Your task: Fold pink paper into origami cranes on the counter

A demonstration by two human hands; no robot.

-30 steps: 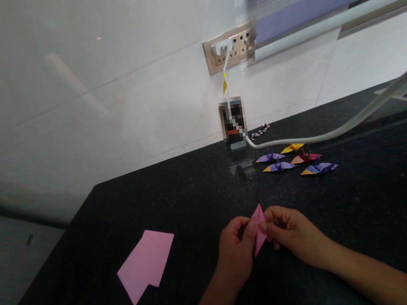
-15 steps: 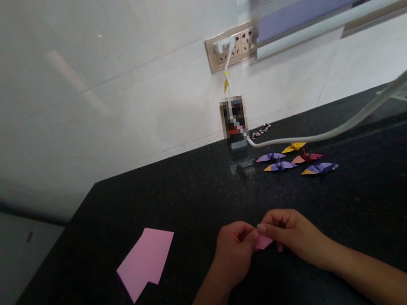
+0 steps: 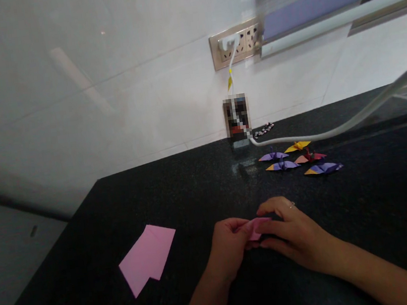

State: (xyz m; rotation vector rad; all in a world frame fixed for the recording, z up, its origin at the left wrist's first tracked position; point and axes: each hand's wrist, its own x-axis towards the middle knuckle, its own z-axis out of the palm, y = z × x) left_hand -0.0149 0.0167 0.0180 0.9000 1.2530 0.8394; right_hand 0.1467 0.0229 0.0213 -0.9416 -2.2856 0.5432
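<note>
A small folded piece of pink paper [image 3: 256, 233] is pinched between the thumb and fingers of my left hand [image 3: 228, 247], just above the dark countertop. My right hand [image 3: 299, 232] is at the paper's right side with its fingers apart. One of its digits overlaps the paper's face, while another reaches past the top edge. Fingers partly cover the paper, so its exact folds cannot be made out. To the left lie larger pink paper sheets [image 3: 149, 259], flat and overlapping.
Several folded paper cranes, among them a yellow crane [image 3: 298, 146] and a purple crane [image 3: 282, 165], rest beyond my right hand. Behind them a white cable [image 3: 306, 137] crosses the countertop [image 3: 193, 189]. A blurred-out box [image 3: 237, 116] stands against the wall below a socket panel [image 3: 236, 43].
My right hand has loosened from its pinch, its fingers now spread further apart. The pink paper has tilted and shows more of its face. My left hand keeps its grip.
</note>
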